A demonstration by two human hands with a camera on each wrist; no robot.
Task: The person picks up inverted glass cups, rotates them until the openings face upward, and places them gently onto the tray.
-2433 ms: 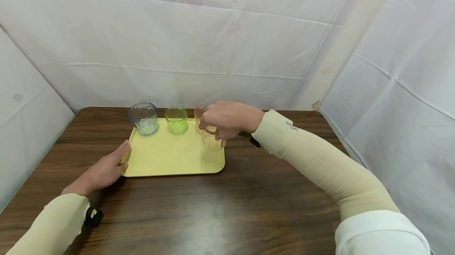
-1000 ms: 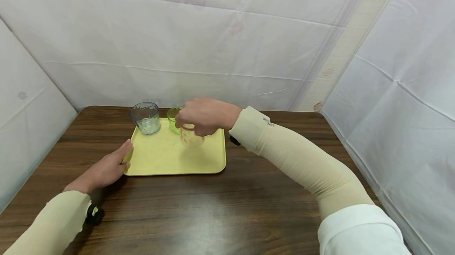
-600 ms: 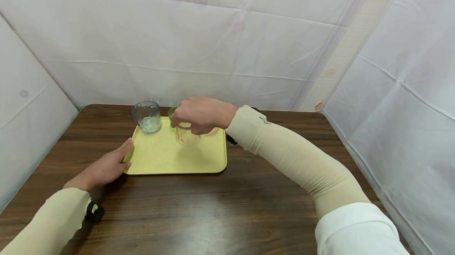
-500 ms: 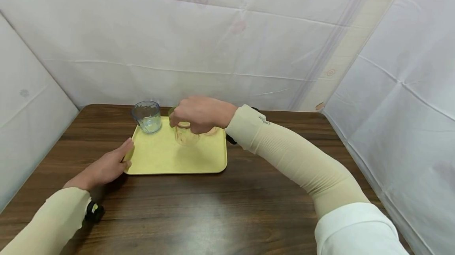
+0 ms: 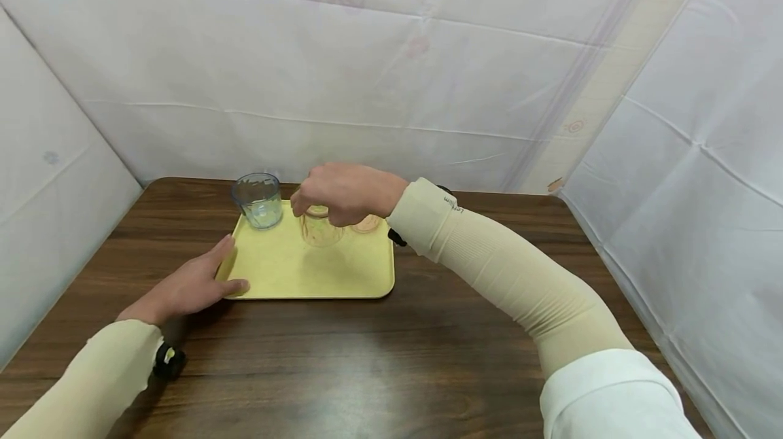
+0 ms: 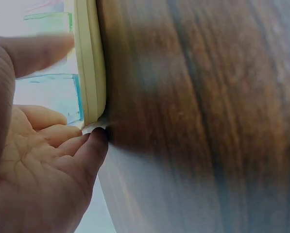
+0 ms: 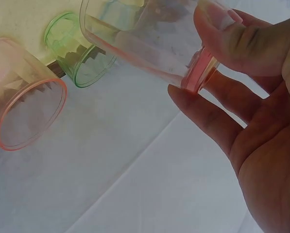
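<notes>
Head view, right hand (image 5: 345, 191) hides green cup, orange cup (image 5: 368, 223) half hidden

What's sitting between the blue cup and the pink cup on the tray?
In the head view, the clear cup held by the right hand stands between the blue cup and pink cup.

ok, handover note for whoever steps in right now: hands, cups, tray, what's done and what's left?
Right hand grips the clear cup by its rim, over the yellow tray.
Left hand lies flat on the table, fingers against the tray's near-left corner.
Blue cup, green cup and orange cup stand along the tray's far edge.
Done: three cups standing on the tray.
Left, likely: set the clear cup down and let go.
</notes>
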